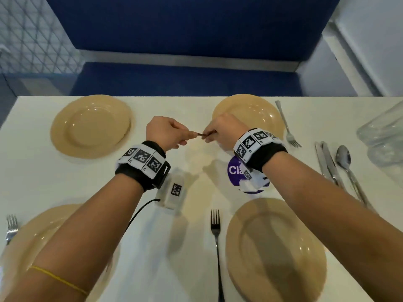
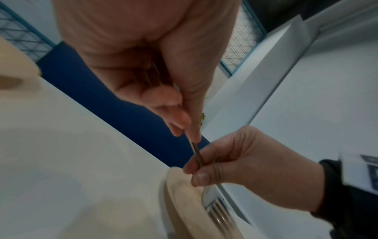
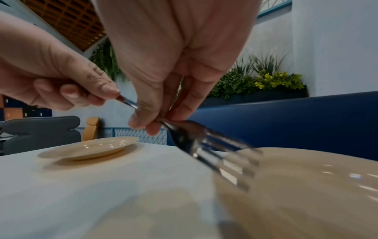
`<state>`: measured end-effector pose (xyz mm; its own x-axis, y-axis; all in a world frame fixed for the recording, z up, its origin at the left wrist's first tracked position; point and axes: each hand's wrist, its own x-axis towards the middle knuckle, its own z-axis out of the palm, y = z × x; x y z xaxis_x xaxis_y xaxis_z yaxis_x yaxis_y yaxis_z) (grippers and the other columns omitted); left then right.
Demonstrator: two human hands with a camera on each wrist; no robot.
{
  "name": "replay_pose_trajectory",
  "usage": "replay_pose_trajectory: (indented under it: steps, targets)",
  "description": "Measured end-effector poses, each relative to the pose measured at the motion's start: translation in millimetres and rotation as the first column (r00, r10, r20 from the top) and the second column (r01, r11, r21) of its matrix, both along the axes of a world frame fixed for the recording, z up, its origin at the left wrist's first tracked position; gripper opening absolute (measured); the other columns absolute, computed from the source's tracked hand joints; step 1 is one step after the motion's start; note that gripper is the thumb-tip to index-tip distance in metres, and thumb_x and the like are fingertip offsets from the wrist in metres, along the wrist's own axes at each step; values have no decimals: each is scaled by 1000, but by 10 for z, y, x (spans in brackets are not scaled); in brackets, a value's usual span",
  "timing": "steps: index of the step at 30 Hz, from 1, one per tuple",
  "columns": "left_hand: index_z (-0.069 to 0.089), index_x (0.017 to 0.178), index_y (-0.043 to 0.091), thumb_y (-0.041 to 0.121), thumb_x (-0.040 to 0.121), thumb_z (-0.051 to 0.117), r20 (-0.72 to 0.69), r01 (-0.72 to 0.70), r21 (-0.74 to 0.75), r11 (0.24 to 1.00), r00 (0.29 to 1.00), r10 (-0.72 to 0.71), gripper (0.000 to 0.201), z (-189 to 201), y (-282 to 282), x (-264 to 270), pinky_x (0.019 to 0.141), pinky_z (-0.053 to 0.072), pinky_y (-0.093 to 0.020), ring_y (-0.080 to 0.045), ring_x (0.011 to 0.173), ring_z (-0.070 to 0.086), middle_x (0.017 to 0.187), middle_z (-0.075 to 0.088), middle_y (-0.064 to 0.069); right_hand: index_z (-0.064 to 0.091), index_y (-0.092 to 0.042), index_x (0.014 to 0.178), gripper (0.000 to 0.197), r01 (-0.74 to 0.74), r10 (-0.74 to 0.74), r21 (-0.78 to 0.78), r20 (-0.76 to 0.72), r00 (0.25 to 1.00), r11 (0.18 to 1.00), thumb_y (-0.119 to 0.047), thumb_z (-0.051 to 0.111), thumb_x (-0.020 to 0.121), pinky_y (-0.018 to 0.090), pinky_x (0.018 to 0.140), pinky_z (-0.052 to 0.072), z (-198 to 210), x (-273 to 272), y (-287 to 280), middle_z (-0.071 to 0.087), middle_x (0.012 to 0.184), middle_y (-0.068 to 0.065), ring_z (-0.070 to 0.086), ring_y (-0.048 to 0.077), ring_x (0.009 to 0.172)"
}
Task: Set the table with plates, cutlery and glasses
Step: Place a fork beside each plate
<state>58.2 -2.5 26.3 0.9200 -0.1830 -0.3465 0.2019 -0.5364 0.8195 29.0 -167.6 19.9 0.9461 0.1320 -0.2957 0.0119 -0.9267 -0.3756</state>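
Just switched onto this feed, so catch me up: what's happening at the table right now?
A person is setting a white table. Both hands hold one fork in the air between the two far plates: the left hand pinches the handle end, the right hand grips near the tines, over the far right plate. Four tan plates are out, three forks lie beside plates, and knives, a spoon and glasses wait at the right.

Four plates [image 1: 90, 127] are seen in a plain tan, set on a white table [image 1: 32, 182]. The held fork [image 3: 204, 142] and the other cutlery [image 1: 346, 162] are silver. Black wrist bands [image 1: 141, 168] are wrapped with white tags printed in black square codes. A purple round sticker [image 1: 236, 171] is lettered in white — a thin yellow band [image 1: 58, 280] is worn on the left forearm. The bench [image 1: 185, 79] is dark blue.
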Motion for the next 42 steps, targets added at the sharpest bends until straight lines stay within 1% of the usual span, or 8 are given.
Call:
replay_pose_trajectory:
  steps: [7, 15, 20, 24, 28, 32, 36, 42]
  targets:
    - [62, 83, 8, 6, 74, 78, -57, -197, -244, 950, 980, 189, 19, -51, 1183, 472, 66, 58, -23, -8, 48, 61, 70, 63, -4, 71, -16, 110, 27, 153, -154, 160, -11, 988, 975, -16, 69, 83, 22, 84, 44, -33, 262, 1274, 72, 103, 7, 64, 20, 99]
    - [63, 97, 15, 11, 87, 63, -50, -141, -91, 986, 989, 137, 11, -352, 1505, 785, 74, 57, -26, -12, 60, 63, 84, 67, -6, 67, -6, 115, 30, 572, -544, 314, -180, 820, 758, -6, 66, 84, 15, 73, 52, -436, 650, 1778, 70, 101, 11, 65, 20, 78]
    - [60, 120, 10, 18, 97, 42, 37, 172, 138, 975, 983, -179, 30, -532, 1363, 818, 95, 48, -35, -26, 104, 62, 118, 64, -10, 67, -11, 115, 32, 556, -521, 198, -204, 829, 807, 0, 56, 86, 14, 62, 45, -649, 875, 1849, 70, 96, 9, 63, 22, 85]
    - [63, 107, 4, 16, 100, 31, 30, 328, 275, 904, 937, -349, 35, -629, 1218, 891, 89, 42, -34, -29, 103, 58, 116, 64, -19, 70, -12, 108, 31, 546, -529, 191, -136, 838, 816, -1, 52, 86, 20, 67, 39, -759, 993, 1850, 58, 80, 4, 52, 18, 78]
    - [62, 117, 2, 17, 100, 32, -32, 391, 294, 872, 916, -400, 38, -783, 1100, 929, 84, 44, -33, -32, 107, 59, 116, 64, -19, 68, -8, 113, 33, 507, -502, 198, -76, 861, 839, -1, 48, 87, 29, 88, 48, -809, 1000, 1821, 70, 104, 15, 63, 28, 100]
    - [63, 104, -2, 22, 97, 35, -67, 402, 308, 862, 913, -402, 38, -908, 1003, 991, 72, 42, -31, -33, 95, 62, 110, 63, -23, 69, -13, 112, 34, 469, -472, 180, -25, 881, 865, -2, 49, 87, 27, 88, 48, -898, 930, 1791, 71, 109, 12, 64, 26, 103]
    - [62, 100, -5, 17, 95, 34, -78, 404, 310, 861, 913, -400, 36, -900, 933, 1035, 83, 48, -41, -35, 96, 61, 114, 59, -23, 66, -11, 117, 36, 486, -489, 222, -43, 871, 845, 0, 48, 89, 32, 94, 48, -909, 1010, 1754, 69, 114, 14, 63, 27, 107]
    - [59, 116, -4, 16, 98, 31, -64, 364, 401, 841, 927, -371, 39, -891, 874, 1164, 94, 41, -36, -34, 112, 54, 128, 49, -21, 65, -10, 118, 36, 471, -472, 241, -57, 880, 849, 0, 47, 90, 32, 93, 48, -911, 1177, 1728, 69, 114, 15, 62, 29, 107]
